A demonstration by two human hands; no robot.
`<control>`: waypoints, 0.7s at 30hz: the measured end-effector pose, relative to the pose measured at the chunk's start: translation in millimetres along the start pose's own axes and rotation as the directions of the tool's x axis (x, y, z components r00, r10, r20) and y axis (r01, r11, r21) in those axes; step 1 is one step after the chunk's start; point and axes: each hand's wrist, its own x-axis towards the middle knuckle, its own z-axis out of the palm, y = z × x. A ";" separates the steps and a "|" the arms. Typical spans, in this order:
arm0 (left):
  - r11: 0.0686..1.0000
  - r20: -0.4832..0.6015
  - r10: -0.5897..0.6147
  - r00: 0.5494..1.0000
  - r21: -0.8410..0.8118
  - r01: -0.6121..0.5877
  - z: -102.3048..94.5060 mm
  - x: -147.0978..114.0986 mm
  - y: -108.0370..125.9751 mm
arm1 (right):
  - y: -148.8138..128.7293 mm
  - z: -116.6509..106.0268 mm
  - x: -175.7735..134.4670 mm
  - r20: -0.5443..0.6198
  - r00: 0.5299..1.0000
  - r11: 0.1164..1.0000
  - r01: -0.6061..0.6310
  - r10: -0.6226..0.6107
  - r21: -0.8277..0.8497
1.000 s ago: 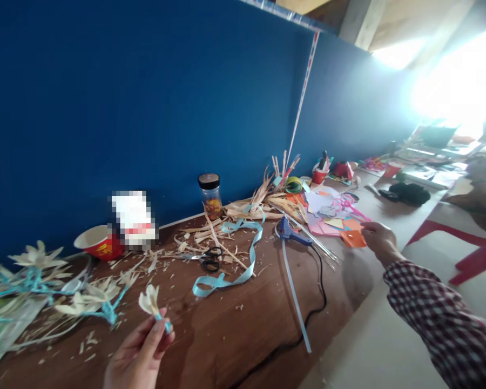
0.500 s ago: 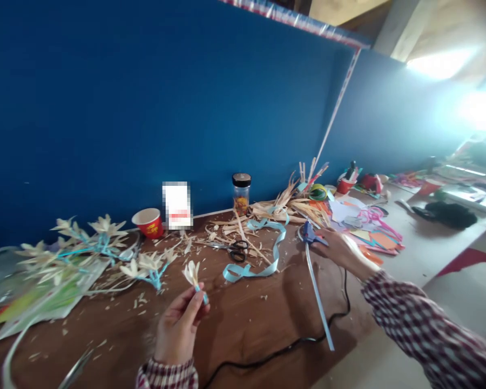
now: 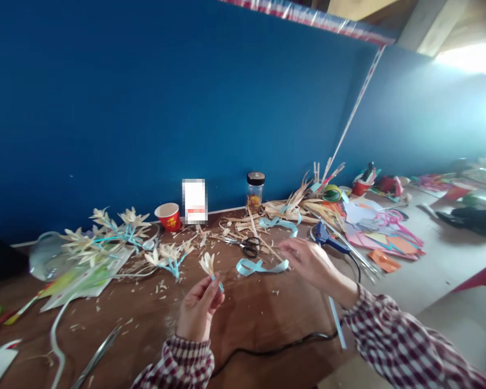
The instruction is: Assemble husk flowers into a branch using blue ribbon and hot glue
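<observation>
Watching through the head view, I have the left hand [image 3: 198, 308] pinched — thumb against fingers — on a small cream flower [image 3: 208, 265], petals up, above the middle of the brown worktop [image 3: 263, 335]. Over to the right hand [image 3: 311, 267]: fingers loosely bent, undersides hidden from me, so I can't tell whether they grip anything. It overlaps a light-blue ribbon [image 3: 259, 267] in my view, and the blue glue gun [image 3: 328, 237] lies just beside it. Black-handled scissors [image 3: 250, 247] rest farther back — and along the worktop's back edge stand a black-lidded jar [image 3: 255, 194] and a red cup [image 3: 170, 220].
</observation>
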 end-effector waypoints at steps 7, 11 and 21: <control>0.998 0.007 0.023 1.000 -0.051 -0.023 -4.3 3.0 -0.1 | 102.0 -19.6 -6.7 -0.190 0.926 0.944 -0.312 0.327 0.106; 0.998 0.030 -0.004 1.000 -0.055 0.006 -4.3 2.3 -1.4 | 125.7 -27.6 -15.4 -0.199 0.900 0.920 -0.366 0.388 0.141; 0.998 -0.059 0.055 0.997 0.037 -0.052 0.0 0.1 -2.8 | 146.0 -31.9 -20.1 -0.122 0.900 0.848 -0.434 0.418 -0.305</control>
